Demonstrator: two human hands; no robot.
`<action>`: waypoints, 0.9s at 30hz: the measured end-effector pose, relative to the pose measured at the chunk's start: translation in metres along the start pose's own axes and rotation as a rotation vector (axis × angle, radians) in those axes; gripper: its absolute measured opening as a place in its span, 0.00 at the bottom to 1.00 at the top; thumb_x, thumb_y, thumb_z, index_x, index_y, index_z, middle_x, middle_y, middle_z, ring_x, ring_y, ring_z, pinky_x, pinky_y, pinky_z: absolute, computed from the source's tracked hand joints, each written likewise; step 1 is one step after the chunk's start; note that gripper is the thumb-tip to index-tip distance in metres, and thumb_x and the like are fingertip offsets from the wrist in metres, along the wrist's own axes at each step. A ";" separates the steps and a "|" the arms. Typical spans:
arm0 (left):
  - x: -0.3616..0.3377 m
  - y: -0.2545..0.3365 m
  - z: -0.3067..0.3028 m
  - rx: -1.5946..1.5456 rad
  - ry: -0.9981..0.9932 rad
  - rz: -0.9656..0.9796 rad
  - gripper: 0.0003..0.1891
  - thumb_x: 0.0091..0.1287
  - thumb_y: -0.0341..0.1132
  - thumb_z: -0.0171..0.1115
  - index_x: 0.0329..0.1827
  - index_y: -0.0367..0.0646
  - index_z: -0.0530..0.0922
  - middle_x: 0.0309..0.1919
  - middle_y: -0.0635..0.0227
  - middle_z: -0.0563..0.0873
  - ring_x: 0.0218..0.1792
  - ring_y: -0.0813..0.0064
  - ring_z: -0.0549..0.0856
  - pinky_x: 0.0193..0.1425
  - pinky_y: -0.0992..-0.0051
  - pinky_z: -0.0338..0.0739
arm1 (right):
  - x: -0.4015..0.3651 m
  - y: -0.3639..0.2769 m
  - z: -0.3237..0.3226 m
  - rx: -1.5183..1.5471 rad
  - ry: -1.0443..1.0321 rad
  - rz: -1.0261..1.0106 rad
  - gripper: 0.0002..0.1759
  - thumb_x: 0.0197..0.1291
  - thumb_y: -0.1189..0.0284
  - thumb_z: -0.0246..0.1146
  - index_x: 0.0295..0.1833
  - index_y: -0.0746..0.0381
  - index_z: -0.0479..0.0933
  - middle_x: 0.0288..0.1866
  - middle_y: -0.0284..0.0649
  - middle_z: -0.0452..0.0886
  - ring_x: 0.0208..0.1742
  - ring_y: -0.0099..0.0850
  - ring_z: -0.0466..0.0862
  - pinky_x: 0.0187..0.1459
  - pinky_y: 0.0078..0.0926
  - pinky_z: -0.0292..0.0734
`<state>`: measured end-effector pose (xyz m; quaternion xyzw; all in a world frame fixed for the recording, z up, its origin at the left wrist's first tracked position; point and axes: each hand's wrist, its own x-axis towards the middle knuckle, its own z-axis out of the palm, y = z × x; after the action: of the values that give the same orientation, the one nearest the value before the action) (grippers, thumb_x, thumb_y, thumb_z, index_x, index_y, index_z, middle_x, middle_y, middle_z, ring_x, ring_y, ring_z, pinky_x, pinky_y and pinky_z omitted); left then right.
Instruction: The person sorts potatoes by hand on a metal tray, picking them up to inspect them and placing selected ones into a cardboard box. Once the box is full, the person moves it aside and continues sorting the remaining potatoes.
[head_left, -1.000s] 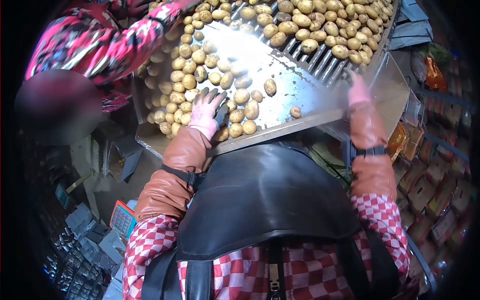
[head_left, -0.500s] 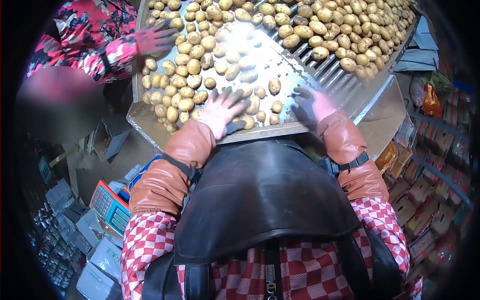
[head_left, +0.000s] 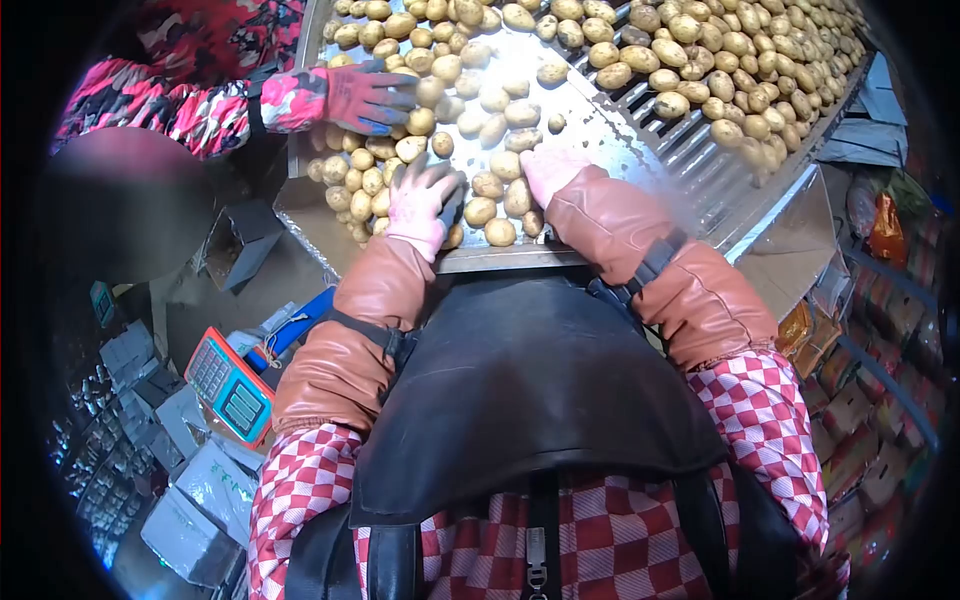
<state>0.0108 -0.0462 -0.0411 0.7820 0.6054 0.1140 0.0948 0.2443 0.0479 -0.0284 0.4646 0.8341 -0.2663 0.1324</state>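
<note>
Both my hands wear pink gloves with dark fingertips. My left hand (head_left: 420,205) lies over the potatoes (head_left: 372,182) near the front of the metal sorting tray (head_left: 600,150), its fingers apart and its thumb toward the middle. Across a small group of potatoes (head_left: 500,190), my right hand (head_left: 556,172) rests against their right side, its back showing and its fingers mostly hidden. Whether it grips one cannot be seen. Brown sleeve covers are on both forearms.
From the left, another person's gloved hand (head_left: 370,97) reaches over the potatoes. Many more potatoes (head_left: 720,60) lie on a slatted rack (head_left: 690,140) at the back right. A scale (head_left: 230,388) stands at lower left, and cardboard flaps (head_left: 790,250) border the tray.
My right hand has moved left to the potatoes, which are now bunched between my hands. My left hand has shifted slightly left relative to the tray. The other person's hand reaches further in.
</note>
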 end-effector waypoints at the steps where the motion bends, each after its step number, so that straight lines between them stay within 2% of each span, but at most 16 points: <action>1: -0.002 0.006 -0.002 -0.010 0.047 0.045 0.15 0.67 0.39 0.65 0.57 0.52 0.84 0.55 0.60 0.85 0.66 0.53 0.76 0.71 0.52 0.67 | 0.003 -0.002 0.008 -0.028 0.054 -0.024 0.17 0.70 0.69 0.48 0.57 0.58 0.78 0.56 0.51 0.83 0.60 0.46 0.83 0.61 0.43 0.77; 3: 0.009 0.034 -0.033 -0.259 -0.187 0.118 0.18 0.64 0.33 0.64 0.58 0.50 0.82 0.52 0.61 0.87 0.56 0.56 0.83 0.60 0.58 0.76 | -0.001 0.002 -0.019 0.003 -0.018 -0.041 0.15 0.67 0.70 0.54 0.56 0.57 0.80 0.52 0.50 0.85 0.57 0.45 0.85 0.57 0.42 0.79; 5: 0.015 0.048 -0.030 -0.278 -0.295 0.302 0.23 0.61 0.31 0.62 0.61 0.50 0.80 0.54 0.60 0.86 0.53 0.55 0.84 0.59 0.60 0.77 | -0.010 0.021 -0.044 0.323 -0.091 0.164 0.20 0.58 0.63 0.69 0.55 0.58 0.81 0.44 0.45 0.87 0.49 0.42 0.88 0.52 0.37 0.81; 7: 0.028 0.065 -0.024 -0.251 -0.482 0.394 0.25 0.60 0.31 0.60 0.63 0.51 0.78 0.56 0.60 0.84 0.51 0.55 0.85 0.56 0.59 0.79 | -0.034 0.060 -0.047 0.760 -0.099 0.173 0.24 0.60 0.63 0.68 0.61 0.59 0.78 0.48 0.44 0.86 0.47 0.35 0.86 0.48 0.31 0.81; 9: 0.034 0.079 0.005 -0.247 -0.466 0.419 0.20 0.64 0.32 0.57 0.60 0.51 0.79 0.55 0.62 0.83 0.49 0.56 0.86 0.52 0.60 0.81 | -0.060 0.097 -0.034 1.228 -0.113 0.123 0.27 0.63 0.63 0.66 0.66 0.60 0.74 0.52 0.44 0.85 0.45 0.29 0.84 0.44 0.25 0.81; 10: 0.039 0.088 0.015 -0.141 -0.560 0.369 0.17 0.65 0.32 0.57 0.57 0.50 0.79 0.53 0.62 0.83 0.49 0.57 0.87 0.50 0.60 0.82 | -0.073 0.110 -0.021 1.445 -0.085 0.114 0.29 0.64 0.63 0.66 0.69 0.61 0.73 0.54 0.43 0.84 0.44 0.26 0.83 0.42 0.22 0.80; 11: 0.041 0.093 0.023 -0.034 -0.654 0.318 0.14 0.66 0.32 0.56 0.54 0.49 0.79 0.51 0.62 0.83 0.48 0.57 0.87 0.48 0.60 0.83 | -0.082 0.115 -0.008 1.630 -0.047 0.122 0.29 0.65 0.63 0.65 0.69 0.62 0.72 0.56 0.45 0.82 0.44 0.27 0.83 0.42 0.22 0.81; 12: 0.042 0.093 0.031 -0.012 -0.631 0.326 0.11 0.69 0.34 0.55 0.51 0.48 0.78 0.48 0.61 0.82 0.48 0.57 0.87 0.46 0.60 0.83 | -0.092 0.120 0.004 1.815 -0.007 0.124 0.30 0.65 0.63 0.65 0.70 0.63 0.70 0.59 0.46 0.81 0.45 0.28 0.83 0.41 0.22 0.82; 14: 0.049 0.092 0.016 -0.032 -0.663 0.335 0.10 0.69 0.34 0.55 0.51 0.48 0.78 0.48 0.60 0.82 0.47 0.56 0.87 0.46 0.59 0.83 | -0.104 0.096 -0.007 1.803 0.006 0.279 0.25 0.66 0.60 0.63 0.63 0.63 0.75 0.54 0.47 0.82 0.45 0.31 0.84 0.39 0.26 0.83; 16: 0.043 0.081 0.005 -0.143 -0.683 0.314 0.11 0.70 0.37 0.56 0.53 0.49 0.78 0.47 0.57 0.82 0.46 0.52 0.86 0.47 0.57 0.82 | -0.089 0.102 -0.003 1.159 -0.242 0.242 0.21 0.65 0.59 0.66 0.57 0.61 0.80 0.47 0.47 0.86 0.50 0.36 0.86 0.41 0.33 0.83; 17: 0.038 0.078 -0.002 -0.132 -0.685 0.322 0.11 0.70 0.37 0.56 0.53 0.49 0.78 0.47 0.57 0.82 0.46 0.52 0.86 0.47 0.57 0.82 | -0.087 0.077 -0.013 0.904 -0.251 0.267 0.21 0.64 0.58 0.66 0.56 0.61 0.80 0.47 0.49 0.87 0.50 0.39 0.87 0.44 0.36 0.83; 19: 0.023 0.074 -0.021 -0.180 -0.499 0.249 0.13 0.70 0.41 0.59 0.56 0.52 0.79 0.47 0.57 0.82 0.45 0.50 0.85 0.48 0.56 0.81 | -0.084 0.032 -0.029 0.278 -0.230 0.245 0.24 0.62 0.53 0.68 0.54 0.61 0.82 0.48 0.52 0.87 0.51 0.45 0.87 0.51 0.40 0.82; 21: 0.012 0.072 -0.035 -0.195 -0.558 0.164 0.17 0.69 0.46 0.62 0.57 0.54 0.80 0.47 0.57 0.82 0.46 0.50 0.85 0.50 0.56 0.81 | -0.082 0.008 -0.028 0.106 -0.266 0.190 0.26 0.62 0.49 0.65 0.53 0.59 0.85 0.50 0.50 0.87 0.53 0.48 0.86 0.57 0.43 0.80; 23: 0.009 0.075 -0.049 -0.181 -0.625 0.015 0.17 0.67 0.47 0.64 0.57 0.54 0.81 0.47 0.57 0.82 0.48 0.51 0.85 0.51 0.56 0.81 | -0.057 0.026 0.043 0.074 -0.110 0.199 0.25 0.61 0.50 0.66 0.52 0.58 0.85 0.50 0.50 0.87 0.54 0.48 0.86 0.58 0.44 0.79; 24: 0.007 0.074 -0.053 -0.219 -0.622 -0.109 0.18 0.66 0.46 0.67 0.56 0.54 0.83 0.47 0.57 0.83 0.49 0.51 0.86 0.54 0.58 0.81 | -0.053 0.024 0.034 0.076 -0.107 0.192 0.25 0.61 0.50 0.66 0.52 0.58 0.85 0.50 0.50 0.87 0.54 0.48 0.86 0.58 0.44 0.79; 27: 0.002 0.057 -0.052 -0.270 -0.499 -0.216 0.18 0.64 0.45 0.69 0.56 0.54 0.84 0.47 0.58 0.85 0.46 0.54 0.87 0.54 0.60 0.81 | -0.059 0.014 -0.014 -0.004 -0.312 0.176 0.24 0.61 0.52 0.67 0.53 0.59 0.85 0.48 0.49 0.88 0.49 0.45 0.88 0.55 0.42 0.80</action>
<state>0.0492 -0.0578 0.0255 0.6974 0.6223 -0.0132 0.3552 0.2882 0.0204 0.0066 0.4884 0.7603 -0.3207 0.2839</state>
